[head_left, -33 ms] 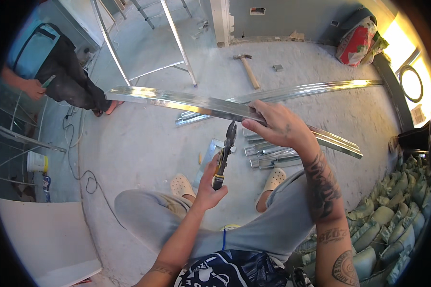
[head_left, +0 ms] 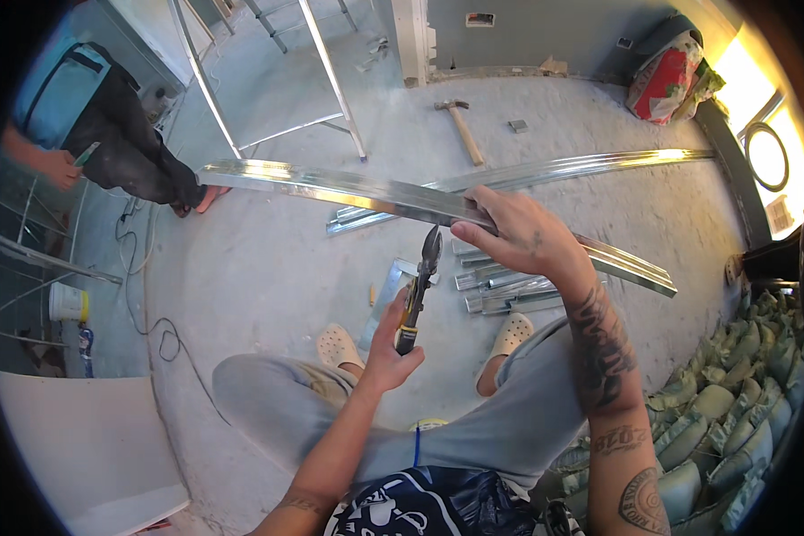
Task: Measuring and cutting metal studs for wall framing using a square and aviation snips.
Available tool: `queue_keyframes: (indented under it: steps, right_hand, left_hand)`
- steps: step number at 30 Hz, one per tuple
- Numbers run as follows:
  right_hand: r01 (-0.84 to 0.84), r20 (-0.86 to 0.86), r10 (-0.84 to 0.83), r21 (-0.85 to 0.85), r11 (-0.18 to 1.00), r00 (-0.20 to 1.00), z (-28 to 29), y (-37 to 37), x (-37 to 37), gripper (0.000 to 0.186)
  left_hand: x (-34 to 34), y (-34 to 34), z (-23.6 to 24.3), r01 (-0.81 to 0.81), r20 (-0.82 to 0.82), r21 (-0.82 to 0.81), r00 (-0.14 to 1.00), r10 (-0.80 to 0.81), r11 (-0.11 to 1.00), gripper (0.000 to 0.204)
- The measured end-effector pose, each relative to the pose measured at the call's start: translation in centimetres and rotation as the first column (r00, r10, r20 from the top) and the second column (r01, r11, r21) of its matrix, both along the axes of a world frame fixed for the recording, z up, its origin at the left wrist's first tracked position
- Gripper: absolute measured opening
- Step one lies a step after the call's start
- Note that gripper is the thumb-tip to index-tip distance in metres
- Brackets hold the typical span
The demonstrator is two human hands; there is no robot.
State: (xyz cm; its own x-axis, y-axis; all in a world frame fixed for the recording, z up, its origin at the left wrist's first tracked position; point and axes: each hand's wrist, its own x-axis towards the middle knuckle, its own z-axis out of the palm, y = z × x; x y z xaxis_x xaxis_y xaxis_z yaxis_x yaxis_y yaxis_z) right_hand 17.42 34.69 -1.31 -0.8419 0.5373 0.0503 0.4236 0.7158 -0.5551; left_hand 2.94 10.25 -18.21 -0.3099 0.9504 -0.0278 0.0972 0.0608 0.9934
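My right hand (head_left: 514, 232) is closed around a long galvanized metal channel (head_left: 348, 192), which slants from upper left down to the right, above the floor. Just below it, my left hand (head_left: 393, 357) grips a pair of black-and-yellow tin snips (head_left: 420, 286), held upright with their blades near the channel's underside. More metal channels (head_left: 598, 168) lie beyond it on the floor, and several shorter pieces (head_left: 491, 304) are stacked under my right hand. A flat metal piece (head_left: 384, 299) and a small yellowish object (head_left: 372, 296) lie by the snips.
A co-worker (head_left: 112, 125) stands at upper left beside an aluminium ladder (head_left: 337, 89). A hammer (head_left: 464, 134) lies ahead, a red-and-white bag (head_left: 661, 80) against the wall. Green padded bundles (head_left: 732, 402) fill the lower right; a white board (head_left: 76, 438), bucket (head_left: 67, 302) and cable (head_left: 183, 335) are left.
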Motion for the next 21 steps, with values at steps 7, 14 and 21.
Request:
queue_keyframes:
  steps: [7,14,21]
  right_hand:
    - [0.038,0.052,-0.034,-0.076,0.996,0.998,0.6,-0.1,-0.3,0.051]
    - [0.005,0.080,-0.004,-0.017,1.000,0.997,0.4,-0.5,-0.1,0.050]
    - [-0.006,0.106,0.007,-0.011,1.000,0.994,-0.1,-0.7,-0.3,0.048]
  left_hand:
    - [0.1,0.2,0.7,0.031,0.082,-0.092,0.996,-0.023,0.995,0.096]
    - [0.0,0.5,1.2,0.092,0.001,-0.059,0.996,-0.092,0.994,0.100]
    - [0.3,0.3,2.2,0.151,-0.109,-0.004,0.983,-0.150,0.989,0.106]
